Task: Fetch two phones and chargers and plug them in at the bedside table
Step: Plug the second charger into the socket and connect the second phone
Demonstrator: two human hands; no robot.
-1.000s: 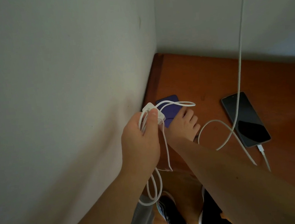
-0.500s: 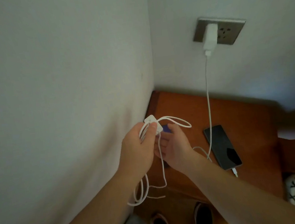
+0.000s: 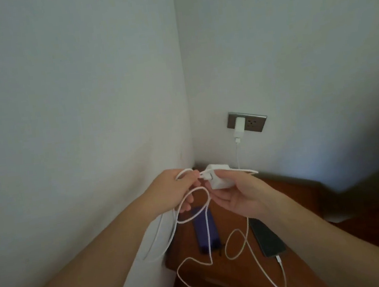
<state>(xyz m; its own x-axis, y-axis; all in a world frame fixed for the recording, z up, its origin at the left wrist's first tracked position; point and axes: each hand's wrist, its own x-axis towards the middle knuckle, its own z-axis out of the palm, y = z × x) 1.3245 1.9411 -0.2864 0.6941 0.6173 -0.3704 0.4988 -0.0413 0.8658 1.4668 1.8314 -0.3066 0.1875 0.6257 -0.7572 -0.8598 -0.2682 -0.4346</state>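
Observation:
My right hand (image 3: 239, 196) holds a white charger block (image 3: 218, 177) above the bedside table (image 3: 243, 276). My left hand (image 3: 177, 189) pinches the white cable (image 3: 207, 226) at its plug, right by the block; the rest hangs in loops over the table. A purple phone (image 3: 206, 233) lies on the table below my hands. A black phone (image 3: 266, 238) lies to its right with a cable in its near end. That cable runs up to a second white charger (image 3: 239, 126) plugged into the left side of the grey wall socket (image 3: 252, 123).
White walls meet in a corner just left of the socket. The wooden table fills that corner, and its front edge is near me. The socket's right outlet shows bare holes. Dark furniture lies at the right.
The view has tilted up and the hands have risen. The charger block has passed from my left hand to my right. My left hand now holds the cable by its plug, and the cable has uncoiled.

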